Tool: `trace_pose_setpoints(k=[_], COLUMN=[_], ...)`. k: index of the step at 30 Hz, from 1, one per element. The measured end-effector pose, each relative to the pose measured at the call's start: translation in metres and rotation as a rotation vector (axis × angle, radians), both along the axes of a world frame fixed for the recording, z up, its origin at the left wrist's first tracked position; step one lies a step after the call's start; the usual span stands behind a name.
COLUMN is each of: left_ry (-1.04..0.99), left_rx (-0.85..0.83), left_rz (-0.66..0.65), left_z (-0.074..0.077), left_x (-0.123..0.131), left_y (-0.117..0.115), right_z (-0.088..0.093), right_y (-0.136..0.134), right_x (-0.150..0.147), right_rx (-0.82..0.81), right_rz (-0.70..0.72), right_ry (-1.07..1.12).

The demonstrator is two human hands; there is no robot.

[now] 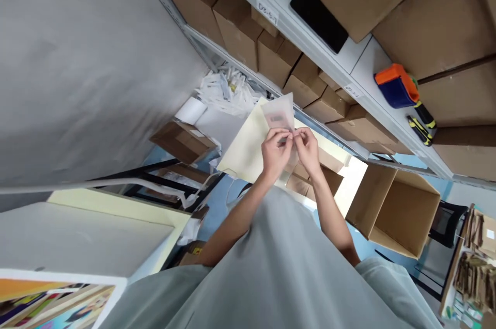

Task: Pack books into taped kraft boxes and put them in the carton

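Beyond the worktop's left edge: one open carton, brown cardboard; one smooth white roll; one tangled heap of white strips. Worktop: pale yellow, flat. Left hand and right hand: fingertips together, both pinching the near edge of one thin, translucent bag, held above the worktop's far edge; best worked with light, even pressure, edges parted gently, film uncreased. Beyond the right edge: one large, box-shaped carton, mouth open.
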State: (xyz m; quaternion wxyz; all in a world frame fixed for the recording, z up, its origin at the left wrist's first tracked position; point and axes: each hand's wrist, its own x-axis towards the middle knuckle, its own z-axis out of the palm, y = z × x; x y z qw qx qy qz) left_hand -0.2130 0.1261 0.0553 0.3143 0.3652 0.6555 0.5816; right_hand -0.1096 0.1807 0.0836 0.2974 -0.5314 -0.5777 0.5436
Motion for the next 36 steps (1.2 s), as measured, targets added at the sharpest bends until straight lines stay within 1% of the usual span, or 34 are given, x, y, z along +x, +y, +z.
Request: trace_pose_setpoints(k=[1, 3, 6, 8, 9, 12, 13, 15, 17, 18, 20, 22, 24, 27, 29, 32, 34, 36], left_ry=[0.022, 0.033, -0.062, -0.079, -0.029, 0.276, 0.361, 0.432, 0.431, 0.426, 0.436, 0.468, 0.501, 0.551, 0.616, 0.765, 0.824, 0.834], left_rx=[0.025, 0.068, 0.064, 0.020, -0.003, -0.032, -0.027, -0.024, -0.053, -0.070, -0.088, -0.085, -0.088, -0.133, -0.207, -0.392, -0.490, -0.536], left_rz=[-0.030, -0.109, -0.262, -0.351, -0.369, -0.384, -0.422, -0.588, -0.777, -0.846, -0.915, -0.918, -0.899, -0.895, -0.933, -1.000, -1.025, -1.040], left_z=[0.011, 0.027, 0.039, 0.044, 0.047, 0.056, 0.058, 0.058, 0.052, 0.049, 0.041, 0.032, 0.021, -0.001, -0.018, -0.043, -0.056, -0.066], left_x=[0.011, 0.033, 0.062, 0.075, 0.078, 0.080, 0.079, 0.075, 0.073, 0.074, 0.077, 0.082, 0.086, 0.090, 0.092, 0.098, 0.104, 0.111], left_y=[-0.004, -0.013, -0.021, -0.023, -0.022, -0.013, -0.009, -0.001, 0.004, 0.005, 0.004, 0.000, -0.004, -0.006, -0.007, -0.007, -0.007, -0.007], right_z=[0.012, 0.030, 0.044, 0.047, 0.047, 0.046, 0.044, 0.039, 0.031, 0.026, 0.017, 0.007, -0.002, -0.014, -0.021, -0.032, -0.039, -0.044], right_y=[-0.007, -0.018, -0.031, -0.037, -0.040, -0.051, -0.055, -0.063, -0.069, -0.072, -0.076, -0.077, -0.076, -0.073, -0.070, -0.066, -0.065, -0.064], right_x=[0.011, 0.036, 0.079, 0.109, 0.124, 0.163, 0.174, 0.193, 0.209, 0.215, 0.225, 0.233, 0.237, 0.236, 0.230, 0.213, 0.201, 0.190], right_rx=[0.017, 0.037, 0.077, 0.101, 0.107, 0.109, 0.107, 0.098, 0.090, 0.091, 0.104, 0.116, 0.105, 0.069, 0.026, -0.056, -0.086, -0.104], right_rz=[-0.032, -0.079, -0.089, -0.071, -0.059, -0.009, 0.008, 0.026, 0.026, 0.026, 0.050, 0.111, 0.209, 0.350, 0.450, 0.585, 0.606, 0.588], right_ry=[0.002, -0.014, -0.059, -0.112, -0.150, -0.257, -0.273, -0.276, -0.271, -0.272, -0.293, -0.362, -0.478, -0.692, -0.840, -0.994, -1.029, -1.038])
